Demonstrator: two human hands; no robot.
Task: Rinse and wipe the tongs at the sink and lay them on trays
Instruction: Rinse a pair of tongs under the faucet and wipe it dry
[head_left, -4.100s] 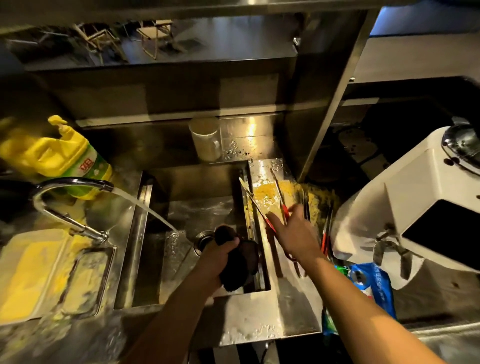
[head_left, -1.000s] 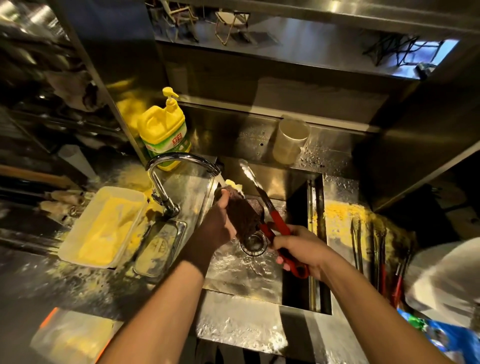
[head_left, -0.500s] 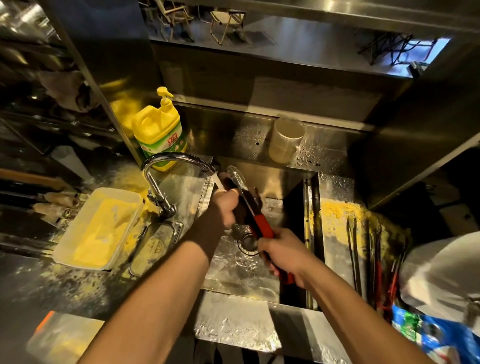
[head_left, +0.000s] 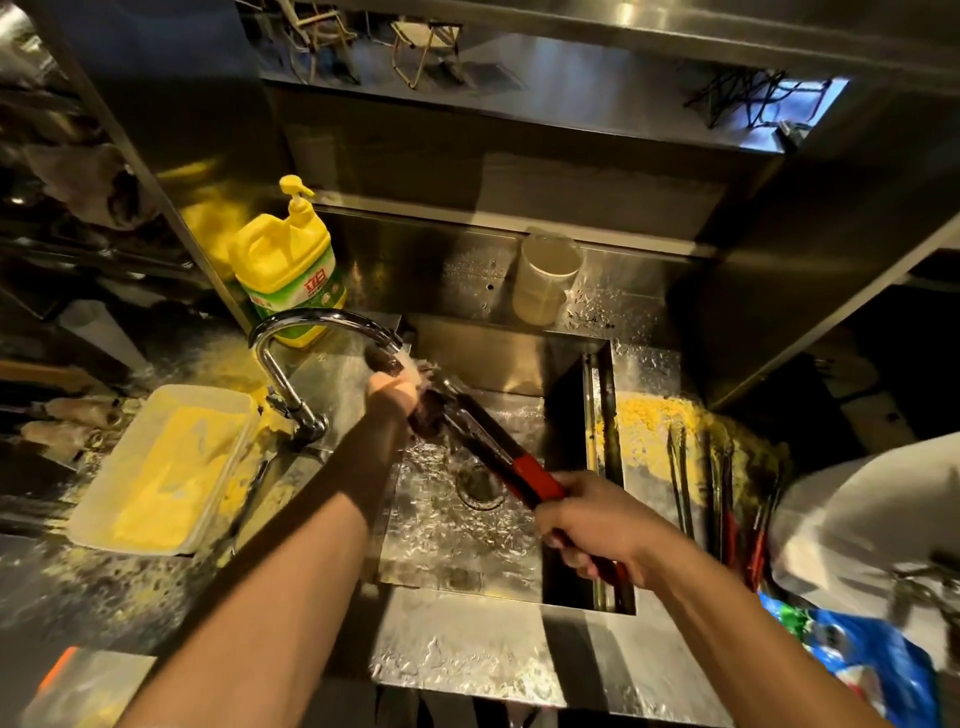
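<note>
Tongs (head_left: 498, 452) held over the sink (head_left: 467, 525), right hand (head_left: 597, 525) clamped on the red handles, left hand (head_left: 395, 392) closed on a dark cloth (head_left: 428, 415) around the tips beneath the running faucet (head_left: 322, 332), evidently so water flushes residue while wiping.

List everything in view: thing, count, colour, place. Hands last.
tongs: one, red-handled, over the sink under the water
cloth: one, dark, wrapped on the tong tips
faucet: one, chrome, left of the sink, running
sink: one, steel, centre
soap bottle: one, yellow, behind the faucet
cup: one, pale, back ledge
tray: one, pale with yellow residue, left counter
spare tongs: several, red and dark, right counter
bag: one, blue, lower right
left hand: holds the cloth
right hand: grips the tong handle
</note>
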